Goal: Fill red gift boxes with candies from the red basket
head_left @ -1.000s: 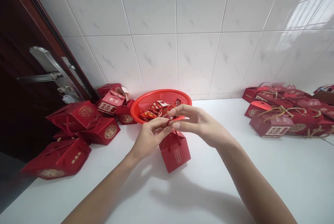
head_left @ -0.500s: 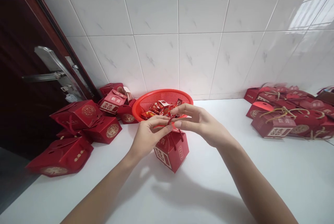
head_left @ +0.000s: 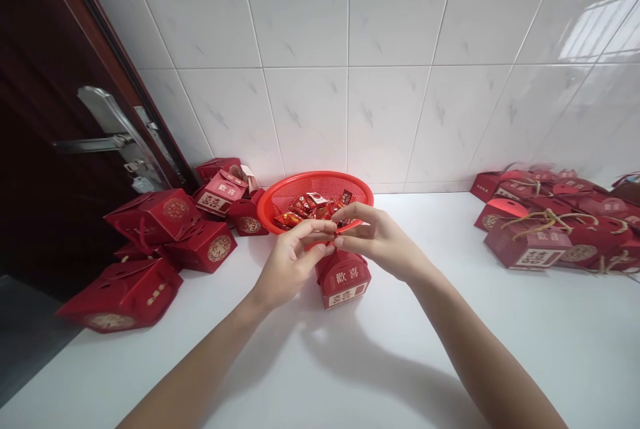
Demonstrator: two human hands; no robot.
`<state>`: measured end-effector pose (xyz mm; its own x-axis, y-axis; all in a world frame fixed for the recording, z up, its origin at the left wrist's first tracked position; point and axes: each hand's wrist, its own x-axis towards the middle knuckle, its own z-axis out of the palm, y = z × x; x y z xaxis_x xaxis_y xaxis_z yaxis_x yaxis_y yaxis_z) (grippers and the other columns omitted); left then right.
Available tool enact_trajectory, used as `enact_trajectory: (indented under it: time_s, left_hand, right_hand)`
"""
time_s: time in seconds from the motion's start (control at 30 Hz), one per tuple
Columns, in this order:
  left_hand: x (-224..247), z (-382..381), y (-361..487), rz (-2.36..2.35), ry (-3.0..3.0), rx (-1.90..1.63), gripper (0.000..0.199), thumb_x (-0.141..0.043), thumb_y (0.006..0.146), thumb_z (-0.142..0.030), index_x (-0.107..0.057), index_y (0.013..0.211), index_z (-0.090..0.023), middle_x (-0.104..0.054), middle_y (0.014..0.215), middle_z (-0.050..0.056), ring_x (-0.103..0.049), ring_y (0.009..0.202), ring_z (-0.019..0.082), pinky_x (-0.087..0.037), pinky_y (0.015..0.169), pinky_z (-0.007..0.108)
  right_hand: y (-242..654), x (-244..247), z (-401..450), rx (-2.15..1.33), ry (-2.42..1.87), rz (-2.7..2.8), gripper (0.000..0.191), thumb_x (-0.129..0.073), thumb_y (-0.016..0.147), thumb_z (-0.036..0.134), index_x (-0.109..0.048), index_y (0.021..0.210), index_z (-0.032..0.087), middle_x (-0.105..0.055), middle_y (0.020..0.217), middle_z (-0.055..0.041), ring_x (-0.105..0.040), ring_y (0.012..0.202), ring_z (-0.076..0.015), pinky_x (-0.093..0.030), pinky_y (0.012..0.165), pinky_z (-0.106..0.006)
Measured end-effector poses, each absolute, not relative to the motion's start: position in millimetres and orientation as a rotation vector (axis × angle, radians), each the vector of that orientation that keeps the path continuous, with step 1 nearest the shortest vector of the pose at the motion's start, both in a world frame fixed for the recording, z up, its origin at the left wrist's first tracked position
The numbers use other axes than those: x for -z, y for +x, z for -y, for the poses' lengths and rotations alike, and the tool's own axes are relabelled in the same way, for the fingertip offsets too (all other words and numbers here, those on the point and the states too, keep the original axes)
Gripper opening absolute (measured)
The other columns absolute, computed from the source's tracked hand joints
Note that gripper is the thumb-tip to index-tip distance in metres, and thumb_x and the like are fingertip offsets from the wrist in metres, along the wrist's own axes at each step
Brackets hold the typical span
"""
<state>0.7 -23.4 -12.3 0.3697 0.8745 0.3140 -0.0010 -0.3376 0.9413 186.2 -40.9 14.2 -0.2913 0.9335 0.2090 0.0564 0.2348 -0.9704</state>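
A red gift box (head_left: 346,285) with gold characters hangs or stands just below my hands; I cannot tell whether its base touches the white tabletop. My left hand (head_left: 293,259) pinches at the red cord above the box, thumb and fingertips together. From the other side my right hand (head_left: 383,239) closes its thumb and forefinger on the same cord, fingertips meeting those of the left. Most of the cord is hidden by the fingers. Right behind the hands sits a red plastic basket (head_left: 267,212) with wrapped candies (head_left: 315,205) inside.
Several red gift boxes (head_left: 150,215) are piled on the left, near a dark door (head_left: 45,49) with a metal handle (head_left: 95,143). More boxes (head_left: 530,242), some tied with tan string, crowd the right side. A tiled wall (head_left: 305,115) rises behind the white tabletop (head_left: 400,362).
The box has turned, so its gold-lettered front now faces me instead of a corner. Both hands stay at the cord, their fingertips closer together. The whole view has shifted slightly.
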Motion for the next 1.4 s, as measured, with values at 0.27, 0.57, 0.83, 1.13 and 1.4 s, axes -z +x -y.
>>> enact_trajectory:
  time_s: [0.27,0.57,0.83,1.13,1.4]
  left_hand:
    - [15,29,-3,-0.606,1.782,-0.87,0.043,-0.058,0.093,-0.021,-0.053,0.136,-0.024,-0.058,0.142,0.011,-0.057,0.132,0.029,-0.051,0.11,0.042]
    - [10,30,-10,-0.743,2.01,-0.933,0.046,-0.055,0.094,-0.023,-0.052,0.139,-0.028,-0.057,0.144,0.008,-0.059,0.129,0.029,-0.055,0.106,0.043]
    - [11,25,-8,-0.911,2.207,-1.089,0.035,-0.06,0.09,-0.026,-0.061,0.125,-0.024,-0.065,0.129,0.007,-0.064,0.12,0.025,-0.055,0.102,0.04]
    - [25,31,5,-1.208,2.293,-0.923,0.042,-0.069,0.083,-0.048,-0.062,0.117,-0.024,-0.067,0.118,0.007,-0.064,0.111,0.029,-0.056,0.091,0.043]
    - [46,22,13,-1.266,2.327,-0.721,0.03,-0.067,0.082,-0.041,-0.063,0.104,-0.022,-0.064,0.109,0.006,-0.062,0.106,0.028,-0.054,0.09,0.045]
  right_hand:
    - [178,0,32,-1.04,-0.994,1.638,0.022,-0.057,0.072,0.005,-0.06,0.091,0.018,-0.066,0.096,-0.002,-0.064,0.072,-0.0128,-0.051,0.064,-0.027]
    - [175,5,29,-1.04,-0.969,1.634,0.028,-0.049,0.065,0.004,-0.06,0.087,0.018,-0.063,0.088,-0.0001,-0.063,0.068,-0.0139,-0.05,0.062,-0.028]
    - [179,1,29,-1.154,-0.987,1.4,0.027,-0.062,0.061,0.014,-0.064,0.088,0.019,-0.066,0.104,-0.003,-0.064,0.073,-0.0142,-0.051,0.068,-0.03]
    - [180,-3,33,-1.177,-0.966,1.281,0.023,-0.07,0.061,0.017,-0.067,0.084,0.02,-0.066,0.102,-0.0021,-0.065,0.082,-0.0157,-0.051,0.076,-0.031]
    - [184,-6,36,-1.147,-0.99,1.309,0.021,-0.07,0.064,0.021,-0.067,0.085,0.02,-0.066,0.105,-0.0026,-0.063,0.079,-0.0151,-0.051,0.075,-0.032]
